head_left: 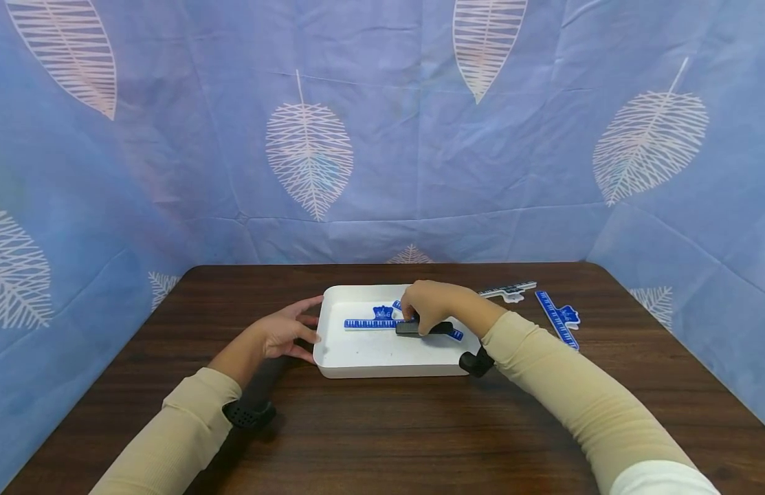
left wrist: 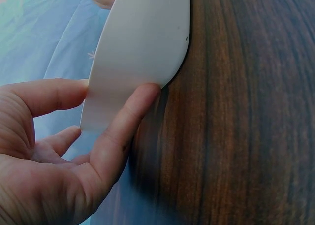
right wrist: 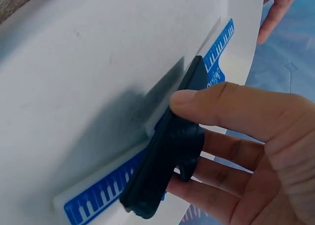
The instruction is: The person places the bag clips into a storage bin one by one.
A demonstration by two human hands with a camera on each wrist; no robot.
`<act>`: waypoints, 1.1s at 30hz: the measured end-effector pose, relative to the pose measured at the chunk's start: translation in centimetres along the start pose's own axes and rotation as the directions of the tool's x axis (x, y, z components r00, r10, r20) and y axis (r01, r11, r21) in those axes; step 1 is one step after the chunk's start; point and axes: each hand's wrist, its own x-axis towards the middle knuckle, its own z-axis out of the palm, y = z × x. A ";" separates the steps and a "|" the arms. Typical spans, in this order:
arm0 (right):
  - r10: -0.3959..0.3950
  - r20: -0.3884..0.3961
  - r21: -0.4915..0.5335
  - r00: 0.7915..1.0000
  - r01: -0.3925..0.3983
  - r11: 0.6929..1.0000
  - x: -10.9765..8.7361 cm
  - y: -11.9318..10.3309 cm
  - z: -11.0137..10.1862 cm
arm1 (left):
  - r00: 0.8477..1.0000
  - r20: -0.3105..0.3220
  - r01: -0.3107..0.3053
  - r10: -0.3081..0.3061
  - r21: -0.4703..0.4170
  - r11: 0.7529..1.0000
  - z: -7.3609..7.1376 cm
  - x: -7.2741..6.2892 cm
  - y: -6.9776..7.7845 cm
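At the left, a pale sleeve (head_left: pixel 184 426) with a black band (head_left: pixel 249 414) at its wrist leads to the left hand (head_left: pixel 288 331). This hand rests against the left end of the white tray (head_left: pixel 360 359), its fingers spread apart; the left wrist view shows fingertips touching the outside of the wall and the rim.

The tray lies flat on the brown desk (head_left: pixel 357 440). Inside, toward its left, one blue clip (head_left: pixel 368 324) with a piano-key print lies lengthwise, its crown-shaped grip pointing to the far side. Just right of it, a slanting blue clip (head_left: pixel 458 335) is partly hidden behind the right hand (head_left: pixel 438 304).

The right hand, over the right half of the tray, pinches the black clip (head_left: pixel 408 330) between thumb and fingers. The black clip is above the tray floor and overlaps both printed clips in view; whether it touches them I cannot tell.

Right of the tray, near its far corner, a black-and-white clip (head_left: pixel 513 297) lies on the desk. Farther right lies the outer blue clip (head_left: pixel 557 320), set aslant, its grip facing right. Blue leaf-patterned cloth (head_left: pixel 382 151) hangs behind.
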 end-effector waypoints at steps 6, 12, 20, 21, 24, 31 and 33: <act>-0.016 -0.005 -0.021 1.000 0.016 1.000 0.5 -0.2 0.1 | 1.000 0.002 -0.001 0.001 -0.008 1.000 -0.1 0.0 -0.1; -0.040 -0.020 -0.045 0.999 0.039 0.998 0.6 -0.3 0.3 | 1.000 0.002 0.002 -0.002 -0.010 1.000 0.0 -0.1 -0.1; -0.044 -0.055 -0.041 0.998 0.042 0.998 0.3 -0.6 0.0 | 1.000 0.007 0.003 -0.002 -0.015 1.000 0.0 -0.2 0.1; -0.042 -0.060 -0.043 0.997 0.039 0.998 0.2 -0.6 -0.1 | 1.000 0.008 0.003 -0.003 -0.015 1.000 0.0 -0.2 0.1; -0.036 -0.068 -0.054 0.997 0.032 0.998 0.0 -0.6 -0.4 | 1.000 0.007 0.004 -0.004 -0.016 1.000 0.0 -0.3 0.1; -0.028 -0.073 -0.087 0.997 0.022 0.996 -0.8 -0.6 -1.3 | 1.000 0.000 0.006 -0.006 -0.014 1.000 0.1 -0.3 0.2; -0.027 -0.080 -0.095 0.996 0.019 0.995 -0.9 -0.6 -1.5 | 1.000 -0.001 0.007 -0.007 -0.014 1.000 0.1 -0.3 0.1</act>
